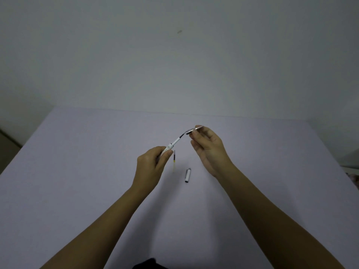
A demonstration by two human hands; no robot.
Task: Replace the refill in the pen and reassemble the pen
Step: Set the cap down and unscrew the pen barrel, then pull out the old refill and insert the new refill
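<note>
Plain grey wall stands behind a pale lilac table [77, 171], and I see both hands raised over its middle. My left hand [150, 167] has its grip closed on the white pen barrel [171, 145], with a dark refill end [181, 135] poking out of the barrel's far end. My right hand [208, 146] pinches the grey tip section [193, 130] between thumb and fingertips, its mouth almost touching that refill end. Just below the left grip lies a spare refill [174, 161] with a yellowish tail, flat on the table; nearer me sits the cap [187, 175]. I judge the refill swap done. Left to do: seat the tip section, then fit the cap.
</note>
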